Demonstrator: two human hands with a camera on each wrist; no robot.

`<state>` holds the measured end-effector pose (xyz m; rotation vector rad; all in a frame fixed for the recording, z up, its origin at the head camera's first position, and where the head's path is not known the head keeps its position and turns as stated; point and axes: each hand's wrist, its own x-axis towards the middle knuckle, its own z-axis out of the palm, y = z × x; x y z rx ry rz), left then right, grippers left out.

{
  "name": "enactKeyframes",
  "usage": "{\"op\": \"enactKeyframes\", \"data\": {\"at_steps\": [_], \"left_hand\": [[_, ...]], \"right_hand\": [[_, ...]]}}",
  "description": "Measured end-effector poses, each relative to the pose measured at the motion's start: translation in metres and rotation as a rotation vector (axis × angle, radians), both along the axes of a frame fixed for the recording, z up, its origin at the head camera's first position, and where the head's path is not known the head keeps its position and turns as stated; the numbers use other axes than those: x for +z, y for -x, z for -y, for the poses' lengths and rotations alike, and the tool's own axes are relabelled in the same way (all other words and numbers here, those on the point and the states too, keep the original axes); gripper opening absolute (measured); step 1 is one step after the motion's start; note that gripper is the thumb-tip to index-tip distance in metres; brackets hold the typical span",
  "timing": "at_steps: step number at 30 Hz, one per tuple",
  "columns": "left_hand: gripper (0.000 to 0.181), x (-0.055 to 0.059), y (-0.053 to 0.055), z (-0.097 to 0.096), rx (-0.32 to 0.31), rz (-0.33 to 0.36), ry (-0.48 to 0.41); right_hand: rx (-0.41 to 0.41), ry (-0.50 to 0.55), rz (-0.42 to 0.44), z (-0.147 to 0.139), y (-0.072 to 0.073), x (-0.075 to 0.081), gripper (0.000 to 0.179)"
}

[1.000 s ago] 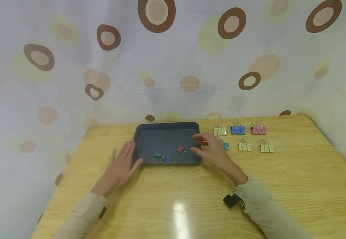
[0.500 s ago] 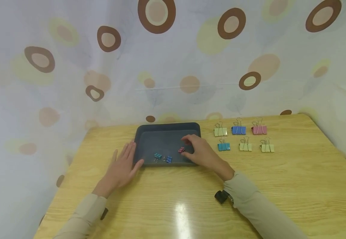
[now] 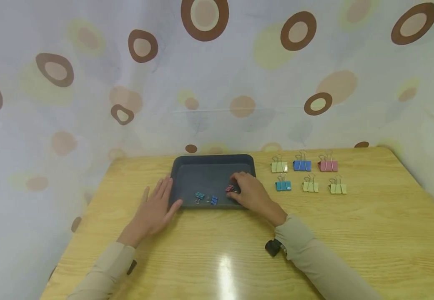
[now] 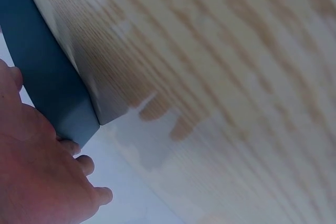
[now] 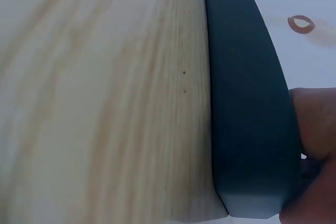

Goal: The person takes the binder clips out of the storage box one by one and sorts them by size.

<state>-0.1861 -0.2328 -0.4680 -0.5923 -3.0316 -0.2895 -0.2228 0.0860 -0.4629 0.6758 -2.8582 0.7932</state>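
Observation:
A dark grey tray (image 3: pixel 212 175) lies on the table. Inside it are three small binder clips: a teal binder clip (image 3: pixel 199 195), a blue binder clip (image 3: pixel 214 200) and a pink binder clip (image 3: pixel 229 188). My right hand (image 3: pixel 252 193) reaches over the tray's right side, thumb and fingers curled round the pink clip; its handles are partly hidden. My left hand (image 3: pixel 153 210) lies with straight fingers along the tray's left side, thumb at the front corner. In the left wrist view, fingers of the left hand (image 4: pixel 42 166) touch the tray wall (image 4: pixel 47 66).
Right of the tray, larger binder clips stand in two rows on the wooden table (image 3: pixel 186 250): a blue one (image 3: pixel 302 165), a pink one (image 3: pixel 328 166), a turquoise one (image 3: pixel 283 186) and several pale yellow ones (image 3: pixel 279 167). A patterned sheet (image 3: pixel 217 83) hangs behind the table.
My right hand has moved left from the tray's right edge to the pink clip, and its thumb and fingers have drawn together there. My left hand has stayed at the tray's left side.

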Motion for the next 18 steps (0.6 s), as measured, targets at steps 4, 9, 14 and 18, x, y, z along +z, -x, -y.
{"op": "enactKeyframes", "data": {"at_steps": [4, 9, 14, 18], "left_hand": [[0.079, 0.001, -0.001, 0.000, -0.004, -0.014, -0.004], [0.080, 0.002, -0.002, 0.001, 0.005, -0.007, -0.005], [0.081, 0.000, -0.002, 0.001, 0.010, 0.006, -0.011], [0.081, -0.001, 0.000, 0.000, 0.006, -0.001, -0.010]], "right_hand": [[-0.020, -0.053, -0.001, 0.004, 0.000, -0.001, 0.040], [-0.041, -0.088, -0.014, 0.009, 0.000, -0.002, 0.036], [-0.072, -0.087, -0.049, 0.012, 0.000, -0.001, 0.030], [-0.079, -0.082, -0.051, 0.011, 0.000, -0.002, 0.028]]}}
